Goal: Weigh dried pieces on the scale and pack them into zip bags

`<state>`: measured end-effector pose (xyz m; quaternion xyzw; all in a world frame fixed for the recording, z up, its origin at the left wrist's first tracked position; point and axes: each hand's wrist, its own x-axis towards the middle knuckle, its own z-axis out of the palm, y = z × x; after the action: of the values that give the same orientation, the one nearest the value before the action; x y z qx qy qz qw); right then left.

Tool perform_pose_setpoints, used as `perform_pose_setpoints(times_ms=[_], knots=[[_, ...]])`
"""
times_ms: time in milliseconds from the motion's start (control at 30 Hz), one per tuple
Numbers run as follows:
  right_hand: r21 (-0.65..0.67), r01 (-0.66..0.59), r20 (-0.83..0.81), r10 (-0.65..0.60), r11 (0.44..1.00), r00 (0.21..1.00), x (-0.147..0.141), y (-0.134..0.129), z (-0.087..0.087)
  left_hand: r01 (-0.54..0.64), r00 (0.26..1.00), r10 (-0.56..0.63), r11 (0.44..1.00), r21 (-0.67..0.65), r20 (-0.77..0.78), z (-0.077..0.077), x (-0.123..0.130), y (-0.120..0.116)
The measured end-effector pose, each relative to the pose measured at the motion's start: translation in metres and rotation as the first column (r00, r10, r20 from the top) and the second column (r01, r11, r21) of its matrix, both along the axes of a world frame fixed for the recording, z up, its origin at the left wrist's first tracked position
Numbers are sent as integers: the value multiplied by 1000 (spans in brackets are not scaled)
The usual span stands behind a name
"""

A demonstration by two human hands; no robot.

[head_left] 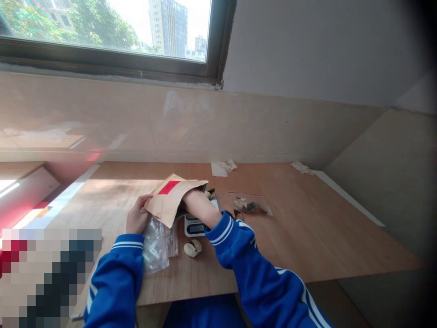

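Observation:
My left hand (137,214) is closed on the bottom end of a brown kraft paper bag (162,205) with a red label. The bag lies tilted, its mouth towards the right. My right hand (195,200) reaches into that mouth; its fingers are hidden inside. Beneath the bag and my right wrist stands a small white digital scale (188,231), partly covered, with brownish pieces (209,194) on its far side. In front of the scale sits a pale, rounded, split piece (193,248) whose kind I cannot make out. Clear zip bags (155,248) lie below my left hand.
A clear zip bag with dark and tan pieces (251,204) lies right of the scale. A white paper (218,169) and crumpled tissues (302,168) rest near the wall on the wooden table (307,228). A window (136,27) is above.

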<state>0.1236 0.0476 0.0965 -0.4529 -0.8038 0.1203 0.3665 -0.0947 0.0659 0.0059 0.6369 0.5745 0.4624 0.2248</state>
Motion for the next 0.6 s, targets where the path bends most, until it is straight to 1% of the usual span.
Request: perform_pose_setpoints(times_ms=[100, 200, 300, 400, 467, 533, 600], knots=[[-8, -19, 214, 21, 1000, 977, 10, -14, 15, 3, 1000, -3, 1000, 2, 21, -2, 0, 2], [-45, -28, 272, 39, 999, 962, 14, -20, 24, 10, 1000, -10, 1000, 1, 26, -3, -1, 3], [-96, -70, 266, 93, 993, 959, 11, -19, 25, 9, 1000, -9, 1000, -11, 23, -4, -1, 3], [-133, -129, 241, 158, 983, 957, 5, -14, 20, 8, 1000, -8, 1000, -7, 21, -5, -2, 3], [-157, -146, 239, 181, 977, 954, 0, -11, 16, 20, 1000, -21, 1000, 9, 22, -5, -2, 3], [-154, -132, 219, 164, 979, 962, -3, -10, 14, 33, 999, -33, 999, 14, 25, -5, -2, 3], [-107, -95, 171, 112, 990, 979, -2, -14, 13, 35, 999, -36, 999, 8, 29, -5, -2, 3]])
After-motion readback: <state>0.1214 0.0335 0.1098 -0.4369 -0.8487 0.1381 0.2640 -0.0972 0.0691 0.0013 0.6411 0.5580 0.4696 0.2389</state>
